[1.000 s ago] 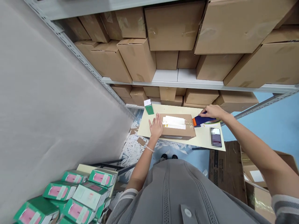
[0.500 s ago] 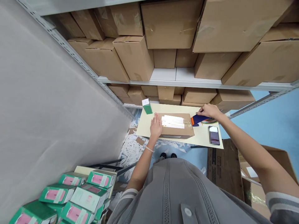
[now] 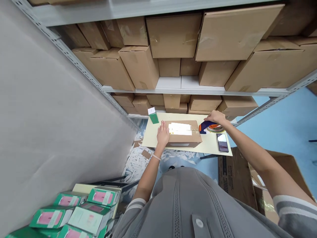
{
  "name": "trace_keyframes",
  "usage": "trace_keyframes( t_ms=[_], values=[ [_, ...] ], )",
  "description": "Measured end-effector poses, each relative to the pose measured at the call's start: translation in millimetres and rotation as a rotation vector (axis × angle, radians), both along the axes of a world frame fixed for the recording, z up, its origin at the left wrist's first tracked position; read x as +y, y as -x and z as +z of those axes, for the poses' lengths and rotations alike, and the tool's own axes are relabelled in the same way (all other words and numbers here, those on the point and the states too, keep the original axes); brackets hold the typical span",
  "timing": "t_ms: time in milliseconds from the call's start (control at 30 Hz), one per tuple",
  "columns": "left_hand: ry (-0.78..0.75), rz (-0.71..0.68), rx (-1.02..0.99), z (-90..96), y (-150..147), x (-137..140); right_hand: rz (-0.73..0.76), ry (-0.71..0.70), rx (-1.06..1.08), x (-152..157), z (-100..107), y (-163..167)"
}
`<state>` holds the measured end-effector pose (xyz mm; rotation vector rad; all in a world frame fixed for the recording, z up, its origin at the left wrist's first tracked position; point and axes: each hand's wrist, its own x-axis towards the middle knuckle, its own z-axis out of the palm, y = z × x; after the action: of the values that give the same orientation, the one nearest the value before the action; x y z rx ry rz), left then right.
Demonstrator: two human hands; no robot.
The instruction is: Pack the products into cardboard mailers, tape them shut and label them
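Note:
A brown cardboard box (image 3: 184, 140) lies on a pale yellow table (image 3: 153, 137), with white labels (image 3: 180, 129) and clear tape on its top. My left hand (image 3: 162, 134) rests with fingers stretched out on the box's left end. At the opposite end, my right hand (image 3: 216, 117) is closed around a dark blue and orange tape dispenser (image 3: 205, 126), held beside the box's right edge. A roll of tape (image 3: 215, 129) shows just behind and below it. The palm side of my right hand is hidden.
On the table stand a small green and white box (image 3: 153, 116) and, at the right, a phone (image 3: 222, 142). Metal shelves (image 3: 173, 90) full of cardboard boxes rise behind. Green and pink boxes (image 3: 99, 196) are piled lower left. Paper scraps (image 3: 135, 162) cover the floor; an open carton (image 3: 282, 158) stands right.
The tape dispenser has tilted at the box's right end, showing more of its orange part. My left hand stays on the box. The whole view has shifted slightly.

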<state>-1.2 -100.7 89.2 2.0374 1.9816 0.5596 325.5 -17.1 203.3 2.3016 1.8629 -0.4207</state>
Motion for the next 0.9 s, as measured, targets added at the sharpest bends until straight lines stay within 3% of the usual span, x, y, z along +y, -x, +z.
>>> trace_keyframes(
  t_ms=[133, 367, 433, 533, 667, 800, 900],
  values=[
    [-0.016, -0.018, 0.03, 0.7, 0, -2, -0.078, 0.027, 0.018, -9, -23, -10],
    [-0.023, 0.009, 0.144, 6.0, -1, -7, -0.133, 0.095, 0.014, -57, -81, 0],
    [-0.032, 0.012, 0.184, 8.0, -3, -6, -0.138, 0.016, 0.022, -63, -90, -9],
    [-0.02, 0.032, 0.225, 8.8, -8, -5, -0.162, -0.102, 0.033, -69, -100, -24],
    [0.016, 0.045, 0.245, 6.8, -20, -3, -0.202, -0.129, 0.055, -84, -110, -24],
    [0.032, -0.094, 0.249, 4.5, -49, 3, -0.142, -0.139, 0.023, -101, -111, 1],
    [0.04, -0.23, 0.237, 2.1, -88, 9, 0.018, -0.129, -0.024, -104, -105, 21]
  ],
)
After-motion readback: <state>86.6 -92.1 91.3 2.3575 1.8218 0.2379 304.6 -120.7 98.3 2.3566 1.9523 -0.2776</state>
